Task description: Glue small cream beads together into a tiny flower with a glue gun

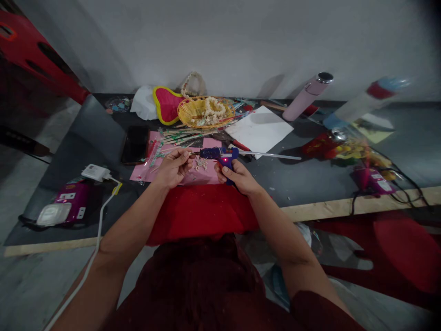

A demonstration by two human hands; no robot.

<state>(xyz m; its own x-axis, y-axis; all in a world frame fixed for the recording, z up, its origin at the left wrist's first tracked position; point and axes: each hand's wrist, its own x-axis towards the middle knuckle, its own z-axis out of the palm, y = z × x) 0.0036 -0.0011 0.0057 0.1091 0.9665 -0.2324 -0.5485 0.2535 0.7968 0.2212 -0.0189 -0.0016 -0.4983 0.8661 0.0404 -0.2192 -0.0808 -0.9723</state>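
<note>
A blue hot glue gun [225, 158] with a small red light is gripped in my right hand [241, 177], its nozzle aimed left. From its back end a clear glue stick [272, 155] sticks out to the right. Fingertips pinched, my left hand [175, 166] is close to the nozzle; the small piece between its fingers is too small to make out. Just below the gun, a cluster of small pale pieces [200, 163] rests on a pink sheet [206, 177]. A red cloth [203, 214] spreads beneath my wrists.
Behind are a yellow basket [188, 122] of pale strands, thin sticks [182, 134] and white paper [260, 130]. A dark phone [135, 145] and purple power box [74, 202] with a white charger [96, 172] lie left. A pink flask [306, 97] stands right.
</note>
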